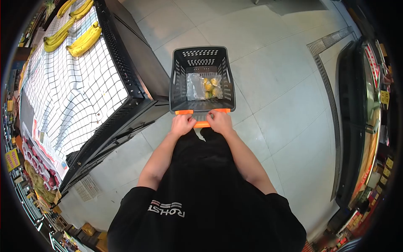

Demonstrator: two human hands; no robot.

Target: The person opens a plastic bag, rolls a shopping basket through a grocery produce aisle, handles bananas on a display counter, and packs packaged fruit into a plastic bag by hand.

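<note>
Some handle [202,124] seems hidden inside left hand [183,124] and right hand [220,121].

Black short-sleeved shirt [201,189] — pale letters and stripes [168,208], perhaps partly folded — and black bottoms.

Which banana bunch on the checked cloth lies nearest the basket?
The right-hand bunch of the lower pair is nearest the basket; its neighbour lies to its left, the other bunches higher up.

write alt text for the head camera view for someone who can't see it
Two hands grip the orange handle of a dark basket holding bagged yellow produce. Bananas lie on a checkered cloth at left.
</note>
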